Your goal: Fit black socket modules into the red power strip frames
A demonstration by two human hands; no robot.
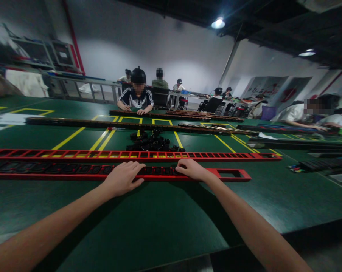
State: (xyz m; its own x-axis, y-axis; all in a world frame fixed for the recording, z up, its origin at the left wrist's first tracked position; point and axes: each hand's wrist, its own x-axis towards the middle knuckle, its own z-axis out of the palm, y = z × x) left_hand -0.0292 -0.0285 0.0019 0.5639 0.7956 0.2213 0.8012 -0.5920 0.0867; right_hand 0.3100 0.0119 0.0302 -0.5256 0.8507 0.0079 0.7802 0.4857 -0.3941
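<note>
A long red slotted frame [159,178] lies across the table in front of me, black square parts [84,169] set in a row along its slots. Over its middle rests my left hand [124,177], thumb apart from the other fingers, touching the frame and holding nothing that I can see. My right hand [192,169] bears on the same frame farther right, its fingers curled down by the black parts; what lies under the fingertips is hidden. To the right of that hand, the frame's end has a larger opening [230,173].
Just behind lies a second red frame [244,155] with bare slots. Beyond it is a heap of black parts [152,142], then long dark strips [103,122]. The green table [148,223] has yellow lines. A co-worker [135,94] sits opposite; others are at right.
</note>
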